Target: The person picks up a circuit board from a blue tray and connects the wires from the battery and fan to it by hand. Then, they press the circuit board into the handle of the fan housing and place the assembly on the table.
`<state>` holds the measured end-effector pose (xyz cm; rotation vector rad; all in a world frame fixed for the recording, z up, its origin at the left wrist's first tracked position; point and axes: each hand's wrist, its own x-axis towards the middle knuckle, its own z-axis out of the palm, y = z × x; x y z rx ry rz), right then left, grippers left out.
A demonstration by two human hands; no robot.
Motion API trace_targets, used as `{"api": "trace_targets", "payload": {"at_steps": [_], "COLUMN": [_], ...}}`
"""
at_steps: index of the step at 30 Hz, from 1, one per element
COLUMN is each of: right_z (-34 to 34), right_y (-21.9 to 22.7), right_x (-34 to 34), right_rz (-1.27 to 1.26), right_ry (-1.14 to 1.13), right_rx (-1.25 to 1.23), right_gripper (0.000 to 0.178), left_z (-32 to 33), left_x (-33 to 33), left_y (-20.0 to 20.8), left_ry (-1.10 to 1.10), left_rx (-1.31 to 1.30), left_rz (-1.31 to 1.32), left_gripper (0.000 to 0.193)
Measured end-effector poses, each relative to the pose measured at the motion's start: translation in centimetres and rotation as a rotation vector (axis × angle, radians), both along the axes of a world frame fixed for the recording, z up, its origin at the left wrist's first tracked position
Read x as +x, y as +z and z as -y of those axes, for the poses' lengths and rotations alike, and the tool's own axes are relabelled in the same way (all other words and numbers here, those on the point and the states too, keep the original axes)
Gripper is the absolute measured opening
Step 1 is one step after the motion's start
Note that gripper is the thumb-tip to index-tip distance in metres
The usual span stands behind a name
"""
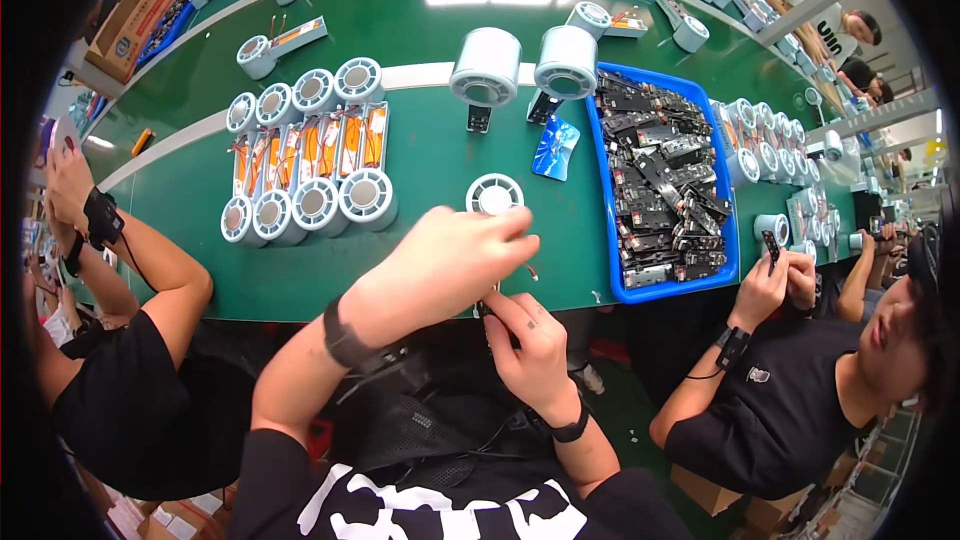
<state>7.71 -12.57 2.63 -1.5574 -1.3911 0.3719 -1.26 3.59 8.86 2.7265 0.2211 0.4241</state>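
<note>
In front of me is a light-blue handheld fan, its round vented head facing up and its handle mostly hidden beneath my hands. My left hand lies across the handle just below the head, fingers curled closed; what they pinch is hidden. A short red wire sticks out beside those fingers. Nearer to me, my right hand is closed around the handle's lower end, where a small dark part shows by the fingertips. Beyond, two more fan heads stand near a blue shiny card.
A blue tray of black circuit-board parts is on the right. To the left, several open fans with orange batteries lie in rows on the green table. Co-workers sit at both sides; the right one holds a dark strip.
</note>
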Motion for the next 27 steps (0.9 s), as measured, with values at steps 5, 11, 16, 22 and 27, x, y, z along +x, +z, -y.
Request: {"api": "trace_targets", "payload": {"at_steps": [5,11,16,22,27], "right_z": [0.3,1.2,0.2,-0.6,-0.7], "right_y": [0.0,-0.2,-1.6,-1.3,-2.7], "right_x": [0.5,1.2,1.9,2.9,2.9], "right_rz": [0.053,-0.201,-0.736,-0.759,-0.472], "right_ry": [-0.022,-0.107,-0.184,-0.071,-0.056], "right_rx": [0.045,-0.132,-0.077,-0.061,0.024], "right_gripper": [0.03,0.028,0.036,0.044,0.046], "left_z": [-0.2,-1.3,-0.6,0.7,1.1], "left_x": [2.6,0.7,-0.2,-0.7,-0.5], "left_y": [-0.1,-2.3,-3.4,-4.6,-5.2], "left_ry": [-0.227,-0.058,-0.018,0.099,0.148], "left_rx": [0.198,-0.247,-0.384,-0.342,-0.25], "left_rz": [-0.356,0.044,0.213,0.295,0.386], "left_gripper": [0.015,0.013,0.012,0.013,0.014]}}
